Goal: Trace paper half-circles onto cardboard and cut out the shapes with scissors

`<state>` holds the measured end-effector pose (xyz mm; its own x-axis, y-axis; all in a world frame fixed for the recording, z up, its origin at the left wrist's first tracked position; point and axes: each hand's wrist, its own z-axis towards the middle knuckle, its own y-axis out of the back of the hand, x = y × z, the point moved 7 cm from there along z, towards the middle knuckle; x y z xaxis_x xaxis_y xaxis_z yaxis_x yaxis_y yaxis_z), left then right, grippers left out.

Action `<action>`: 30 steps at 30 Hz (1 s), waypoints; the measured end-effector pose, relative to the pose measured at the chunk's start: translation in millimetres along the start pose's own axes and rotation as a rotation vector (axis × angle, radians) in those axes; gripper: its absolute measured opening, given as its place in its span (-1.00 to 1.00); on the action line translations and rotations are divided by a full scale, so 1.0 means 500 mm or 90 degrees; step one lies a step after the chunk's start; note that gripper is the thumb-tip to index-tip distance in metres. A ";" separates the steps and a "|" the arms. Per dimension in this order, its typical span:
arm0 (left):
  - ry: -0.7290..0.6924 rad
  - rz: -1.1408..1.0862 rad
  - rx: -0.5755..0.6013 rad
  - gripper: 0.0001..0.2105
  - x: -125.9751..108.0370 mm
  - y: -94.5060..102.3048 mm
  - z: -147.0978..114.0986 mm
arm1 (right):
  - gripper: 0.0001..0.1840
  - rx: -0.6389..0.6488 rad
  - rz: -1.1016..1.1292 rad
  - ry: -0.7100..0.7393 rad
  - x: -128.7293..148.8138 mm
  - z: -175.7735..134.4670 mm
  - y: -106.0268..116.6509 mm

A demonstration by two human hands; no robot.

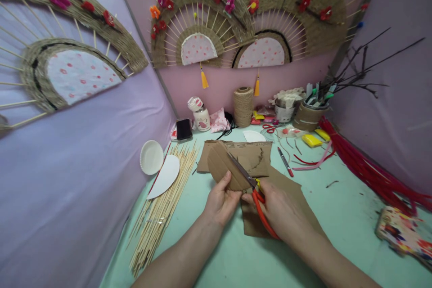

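My left hand grips a rounded piece of cardboard, thumb on top and fingers beneath. Closed around the red handles of a pair of scissors is my right hand. The scissor blades point up and left, lying along the right edge of the cardboard piece; whether they are parted is hard to tell. Behind the piece lies a torn cardboard strip. A larger cardboard sheet rests under my right hand and partly hides beneath it.
Bamboo sticks lie to the left with a white half-circle on them. At the back stand a twine spool, a jar and a pot of pens. Red pipe cleaners and a marker lie right.
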<state>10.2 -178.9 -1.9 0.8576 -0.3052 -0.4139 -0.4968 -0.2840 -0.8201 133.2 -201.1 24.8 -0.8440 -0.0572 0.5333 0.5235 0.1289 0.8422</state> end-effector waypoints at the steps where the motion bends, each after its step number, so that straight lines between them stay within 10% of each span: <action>1: -0.003 -0.001 -0.002 -0.60 -0.001 0.001 0.000 | -0.71 0.002 0.017 -0.002 -0.002 0.001 -0.002; 12: 0.011 0.015 -0.030 -0.59 -0.003 0.007 -0.004 | -0.61 -0.103 0.361 -0.049 -0.016 0.017 0.038; 21: 0.066 0.431 0.105 -0.53 -0.021 -0.001 -0.008 | -0.59 -0.165 0.824 -0.039 -0.081 0.062 0.046; 30: -0.008 0.648 0.112 -0.42 -0.073 -0.004 0.000 | -0.54 -0.136 0.764 -0.050 -0.085 0.054 0.070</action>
<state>-20.2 -167.0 14.8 0.0433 -0.3170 -0.9474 -0.9623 0.2415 -0.1248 184.2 -167.4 29.3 0.1878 0.0464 0.9811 0.9775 -0.1068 -0.1821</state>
